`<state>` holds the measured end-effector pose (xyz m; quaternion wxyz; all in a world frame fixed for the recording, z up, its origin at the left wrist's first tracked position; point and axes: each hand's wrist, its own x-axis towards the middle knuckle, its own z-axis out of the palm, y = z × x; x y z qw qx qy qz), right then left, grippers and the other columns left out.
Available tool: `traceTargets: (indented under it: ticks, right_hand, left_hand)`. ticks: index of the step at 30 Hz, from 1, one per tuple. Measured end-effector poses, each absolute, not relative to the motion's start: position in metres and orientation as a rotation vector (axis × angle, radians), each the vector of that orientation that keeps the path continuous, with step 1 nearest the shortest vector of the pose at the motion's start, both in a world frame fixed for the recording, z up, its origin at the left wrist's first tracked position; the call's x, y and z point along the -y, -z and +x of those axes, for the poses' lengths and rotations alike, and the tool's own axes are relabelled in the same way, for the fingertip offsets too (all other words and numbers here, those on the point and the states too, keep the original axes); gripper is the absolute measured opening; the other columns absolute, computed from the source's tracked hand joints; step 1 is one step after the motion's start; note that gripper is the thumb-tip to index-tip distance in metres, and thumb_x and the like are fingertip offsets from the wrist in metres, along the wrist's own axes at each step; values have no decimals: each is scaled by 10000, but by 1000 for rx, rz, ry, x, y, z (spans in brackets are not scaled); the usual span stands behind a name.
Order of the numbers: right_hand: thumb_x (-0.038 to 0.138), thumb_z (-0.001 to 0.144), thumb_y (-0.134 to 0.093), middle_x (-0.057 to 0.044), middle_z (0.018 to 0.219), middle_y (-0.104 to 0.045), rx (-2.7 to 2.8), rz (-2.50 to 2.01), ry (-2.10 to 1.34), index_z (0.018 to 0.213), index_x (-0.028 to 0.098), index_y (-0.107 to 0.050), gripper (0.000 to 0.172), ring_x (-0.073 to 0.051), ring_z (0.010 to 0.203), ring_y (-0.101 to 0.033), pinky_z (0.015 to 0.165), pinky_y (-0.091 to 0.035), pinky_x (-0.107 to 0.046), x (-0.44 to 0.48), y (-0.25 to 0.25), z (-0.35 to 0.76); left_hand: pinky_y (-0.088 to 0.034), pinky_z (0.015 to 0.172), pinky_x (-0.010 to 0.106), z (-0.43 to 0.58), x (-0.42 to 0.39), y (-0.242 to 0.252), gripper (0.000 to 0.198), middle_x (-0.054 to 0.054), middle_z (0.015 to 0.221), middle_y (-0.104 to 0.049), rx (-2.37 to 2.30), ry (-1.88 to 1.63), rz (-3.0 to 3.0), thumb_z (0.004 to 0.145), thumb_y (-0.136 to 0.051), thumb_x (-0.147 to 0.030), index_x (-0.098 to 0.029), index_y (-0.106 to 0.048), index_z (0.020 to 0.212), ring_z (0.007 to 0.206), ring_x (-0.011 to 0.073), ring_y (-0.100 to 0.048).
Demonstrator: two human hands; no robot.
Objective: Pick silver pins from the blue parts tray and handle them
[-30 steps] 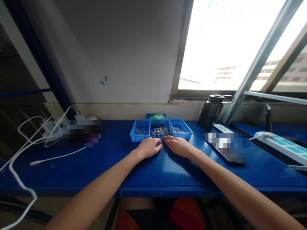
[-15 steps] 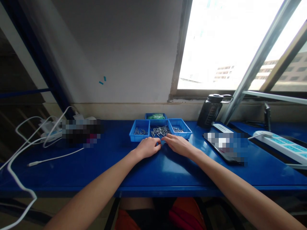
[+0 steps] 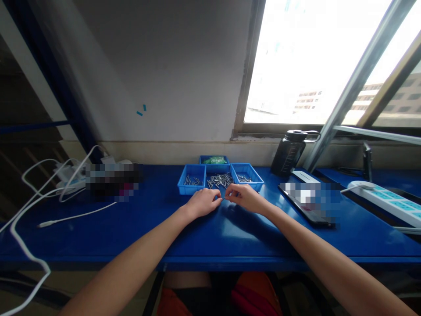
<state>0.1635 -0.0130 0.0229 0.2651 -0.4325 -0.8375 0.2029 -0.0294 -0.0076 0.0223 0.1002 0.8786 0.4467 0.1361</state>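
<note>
A blue tabletop [image 3: 144,232] with a pile of thin metal pieces [image 3: 221,180] at its middle. Just nearer than the pile, the wearer's left hand [image 3: 204,202] and right hand [image 3: 244,197] face each other, fingers bent; a tiny sliver [image 3: 223,199] shows between their fingertips, too small to tell which grips it. Beside the pile stand a left bin [image 3: 190,190] and a right bin [image 3: 243,169], both blue, holding similar pieces. Behind the pile, a back bin [image 3: 217,167] holds something green [image 3: 215,160]. Well right of the pile is a black bottle [image 3: 287,153]; well left, white cables [image 3: 48,224].
</note>
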Motion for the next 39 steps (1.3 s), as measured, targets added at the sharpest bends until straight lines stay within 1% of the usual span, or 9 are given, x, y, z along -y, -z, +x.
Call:
traceTargets:
  ticks: [10, 13, 16, 21, 27, 30, 32, 35, 39]
  right_hand:
    - [399, 788, -523, 11, 611, -610, 2220, -1321, -623, 795, 178, -565, 225, -91, 477, -525, 455, -376, -184, 13, -22, 166]
    - [396, 809, -501, 5, 653, -623, 2296, -1328, -499, 795, 181, -579, 229, -96, 511, -539, 494, -373, -194, 13, -23, 166]
    - [409, 830, -475, -19, 724, -638, 2365, -1356, -301, 788, 190, -592, 252, -135, 644, -578, 567, -381, -216, 13, -23, 165]
    - [499, 886, -290, -79, 729, -633, 2287, -1736, -79, 782, 183, -580, 441, -201, 704, -605, 559, -365, -252, 13, -19, 164]
    - [434, 904, -280, -113, 888, -651, 2338, -1817, -73, 982, 194, -580, 392, -247, 803, -620, 591, -395, -275, 12, -15, 165]
    - [409, 898, -315, -124, 988, -645, 2352, -1797, -65, 1142, 203, -525, 383, -265, 889, -606, 641, -411, -293, 10, -13, 167]
    - [401, 893, -330, -124, 1016, -640, 2354, -1793, -59, 1183, 204, -501, 390, -266, 907, -600, 654, -413, -294, 9, -13, 168]
    - [373, 900, -325, -104, 960, -654, 2358, -1726, -76, 1121, 207, -537, 348, -235, 844, -611, 640, -403, -274, 11, -17, 167]
    - [356, 914, -293, -50, 725, -640, 2403, -1520, -193, 876, 192, -599, 348, -156, 652, -584, 587, -376, -233, 16, -26, 165]
  left_hand:
    - [-408, 610, 234, -29, 11, -27, 243, 21, 786, -654, -1298, -351, 2605, 812, -452, -388, -222, -619, 874, 721, 176, -599]
    - [-412, 618, 233, -28, 11, -28, 247, 25, 795, -654, -1312, -330, 2593, 811, -453, -389, -218, -620, 870, 731, 177, -600]
    - [-408, 606, 230, -28, 11, -28, 238, 28, 793, -654, -1310, -326, 2590, 805, -457, -378, -212, -619, 859, 723, 176, -598]
    - [-409, 599, 234, -29, 10, -27, 219, 22, 791, -655, -1303, -350, 2607, 810, -444, -352, -215, -606, 864, 709, 175, -598]
    - [-417, 613, 234, -28, 11, -28, 241, 37, 805, -657, -1325, -325, 2584, 802, -440, -348, -200, -616, 873, 728, 179, -600]
    - [-414, 606, 236, -29, 10, -28, 237, 35, 796, -658, -1315, -334, 2587, 797, -440, -344, -204, -619, 865, 716, 179, -598]
    - [-411, 606, 237, -29, 10, -27, 229, 31, 793, -659, -1305, -342, 2591, 794, -440, -339, -209, -619, 857, 709, 178, -595]
    - [-401, 596, 233, -30, 9, -25, 229, 30, 783, -656, -1303, -356, 2593, 790, -441, -341, -207, -617, 847, 696, 175, -591]
    - [-395, 578, 233, -30, 9, -25, 223, 27, 773, -651, -1300, -356, 2602, 792, -437, -342, -209, -610, 842, 690, 177, -590]
